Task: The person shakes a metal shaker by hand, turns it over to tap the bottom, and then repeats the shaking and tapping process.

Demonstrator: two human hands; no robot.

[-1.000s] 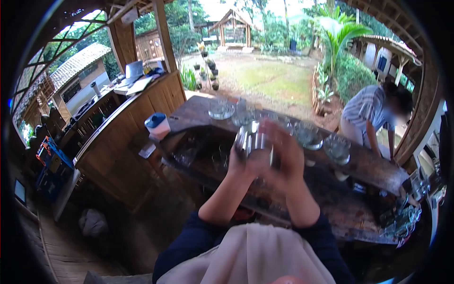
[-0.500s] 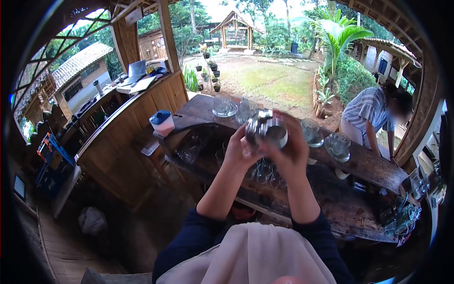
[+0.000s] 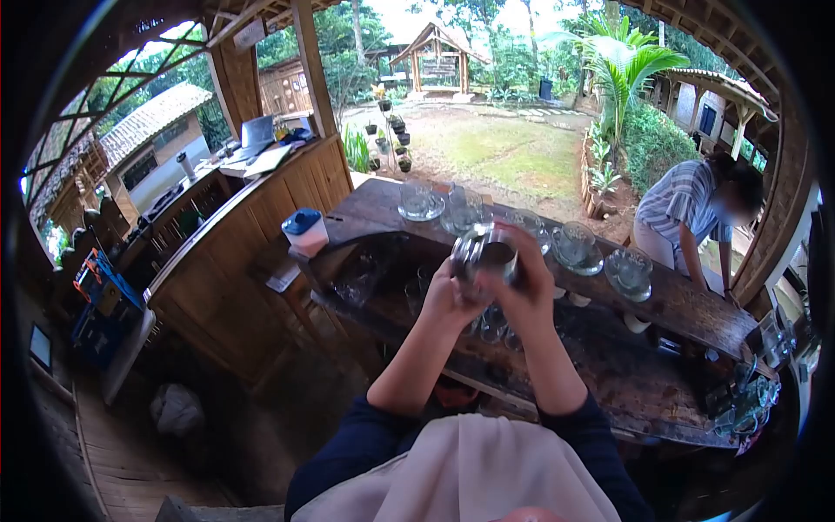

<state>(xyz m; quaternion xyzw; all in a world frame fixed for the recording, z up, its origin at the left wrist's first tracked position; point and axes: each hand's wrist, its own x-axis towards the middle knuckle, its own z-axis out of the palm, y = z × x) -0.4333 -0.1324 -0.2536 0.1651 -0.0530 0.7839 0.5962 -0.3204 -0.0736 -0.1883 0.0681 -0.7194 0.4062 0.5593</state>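
Note:
A shiny metal container (image 3: pixel 487 254) is held up in front of me over the wooden table (image 3: pixel 617 396). My left hand (image 3: pixel 450 291) grips its left side from below. Around its right side and top curls my right hand (image 3: pixel 527 274), blurred a little. The container's round end faces me; whether it is a lid or an opening I cannot tell. Behind my hands, glass cups on saucers line the raised shelf, among them one at the left (image 3: pixel 421 204), one right of my hands (image 3: pixel 576 247) and one further right (image 3: pixel 628 273).
A blue-lidded plastic tub (image 3: pixel 304 230) sits at the shelf's left end. More glasses (image 3: pixel 739 402) are grouped at the far right. A person in a striped shirt (image 3: pixel 683 204) bends over the shelf's right part. A wooden counter (image 3: pixel 252 261) with a laptop (image 3: pixel 257 132) stands left.
The metal container has turned a little in my hands, and my right hand has shifted slightly left around it. The view has moved slightly.

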